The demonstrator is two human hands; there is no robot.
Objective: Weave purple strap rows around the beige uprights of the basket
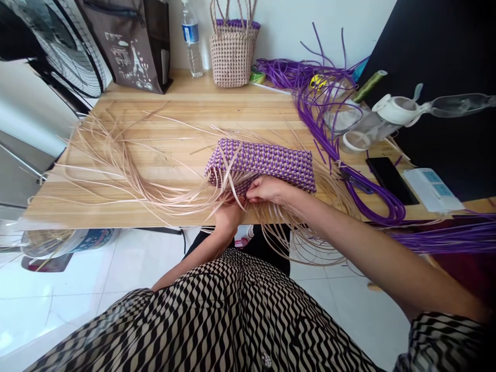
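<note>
A purple-and-beige woven basket (271, 160) lies on its side near the table's front edge, with long loose beige strips (155, 194) fanning out to the left and hanging over the edge. My right hand (265, 189) is closed in a pinch at the basket's near lower edge, by a beige strip; what is between the fingertips is too small to make out surely. Right beside it, my left hand (230, 209) is at the underside of the basket's left end. Its fingers are mostly hidden beneath the weave and strips.
At the back stand a dark bag (132, 46), a water bottle (192, 44) and a finished beige woven handbag (233, 57). Purple strips (306, 82) lie tangled at the right, near a clear jug (387, 119), a phone (391, 178) and a white box (432, 190). A fan (65, 41) stands left.
</note>
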